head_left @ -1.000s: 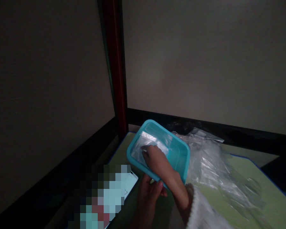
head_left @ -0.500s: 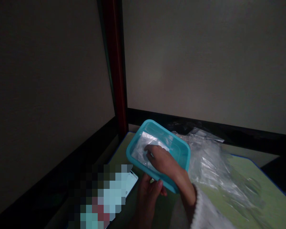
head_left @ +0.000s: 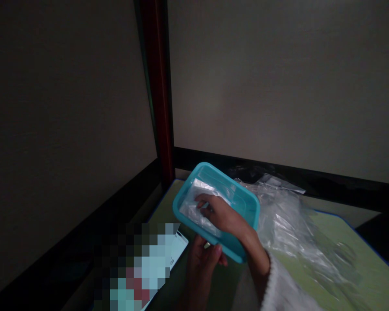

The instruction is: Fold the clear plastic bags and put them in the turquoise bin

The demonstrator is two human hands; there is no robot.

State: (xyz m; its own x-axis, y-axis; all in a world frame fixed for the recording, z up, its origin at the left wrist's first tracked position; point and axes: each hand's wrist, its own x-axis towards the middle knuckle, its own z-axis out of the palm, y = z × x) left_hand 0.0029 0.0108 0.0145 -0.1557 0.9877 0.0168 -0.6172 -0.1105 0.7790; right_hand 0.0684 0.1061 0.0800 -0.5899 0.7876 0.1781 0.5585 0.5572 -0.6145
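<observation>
- Here's the turquoise tray [head_left: 246,207], right in the middle of things, open side up over the green tabletop [head_left: 333,224]; whether its base touches the table, I can't tell.
- The left hand [head_left: 209,257] has it by the near side, thumb up at the rim and the other fingers tucked below, a firm grip on the tray.
- And the right hand [head_left: 219,211]! Inside the tray, palm down, fingers loosely bent over a clear plastic packet [head_left: 190,208]; whether they pinch it or only brush it, I can't tell.
- That packet lies flat at the tray's left end, glinting and partly hidden under the hand.
- A white sleeve [head_left: 285,287] covers the right forearm, wrist passing over the near rim.
- To the right, a crumpled spread of clear plastic bags [head_left: 285,216] sits just beside the tray.
- Over on the left, a lit screen [head_left: 176,250], mostly pixelated, near the left hand.
</observation>
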